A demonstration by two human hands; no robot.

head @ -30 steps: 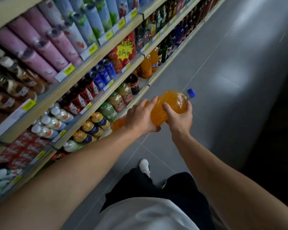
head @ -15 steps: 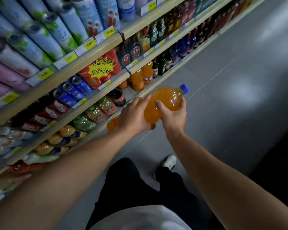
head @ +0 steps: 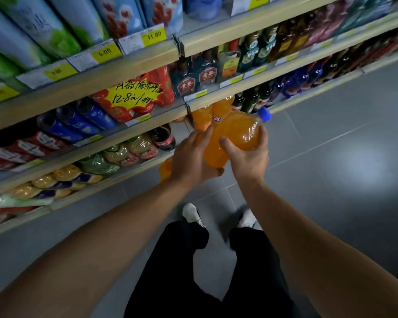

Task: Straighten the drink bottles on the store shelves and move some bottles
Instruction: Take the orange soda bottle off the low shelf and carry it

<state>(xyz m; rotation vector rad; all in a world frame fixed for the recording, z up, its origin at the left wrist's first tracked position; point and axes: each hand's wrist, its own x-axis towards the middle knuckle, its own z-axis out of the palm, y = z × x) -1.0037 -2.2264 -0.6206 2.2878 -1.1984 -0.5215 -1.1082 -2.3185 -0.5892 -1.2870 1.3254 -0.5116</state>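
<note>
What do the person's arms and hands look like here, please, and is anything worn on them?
Both forearms are bare along their whole visible length, with no sleeves showing. The left hand and the right hand wear no gloves, and no watch, bracelet or ring shows on wrists or fingers.

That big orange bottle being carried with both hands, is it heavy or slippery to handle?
Probably heavy for its size: the orange bottle looks full, and both the left hand and right hand hold it. Its smooth, glossy plastic may be slippery. Lying on its side and round, it would likely roll if set down that way.
</note>
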